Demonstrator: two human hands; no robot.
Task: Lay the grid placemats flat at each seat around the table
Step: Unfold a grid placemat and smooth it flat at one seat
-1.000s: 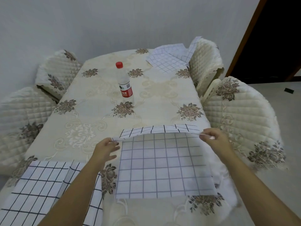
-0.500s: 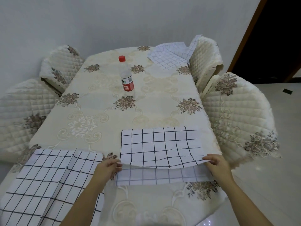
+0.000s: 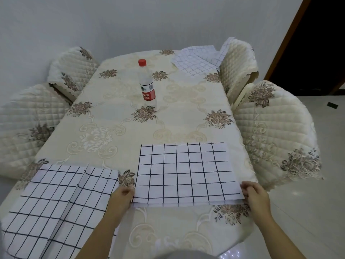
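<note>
Grid placemat (image 3: 184,172) lies flat on the bench (image 3: 115,113) before me. My left hand (image 3: 122,195) pinches its near left corner and my right hand (image 3: 252,193) pinches its near right corner. A second placemat (image 3: 56,206) lies creased just left. Far placemats (image 3: 194,64) overlap at the far right corner. A capped bottle (image 3: 147,85) stands upright mid-bench; I cannot tell its contents.

A single wide-angle camera is riding on the person's head, looking forward and down along the table (image 3: 115,128) from its near end. The left hand (image 3: 122,196) and right hand (image 3: 254,193), pinching a grid placemat (image 3: 186,172), are appearing close at the bottom, and the far wall (image 3: 130,21) is filling the top.
</note>
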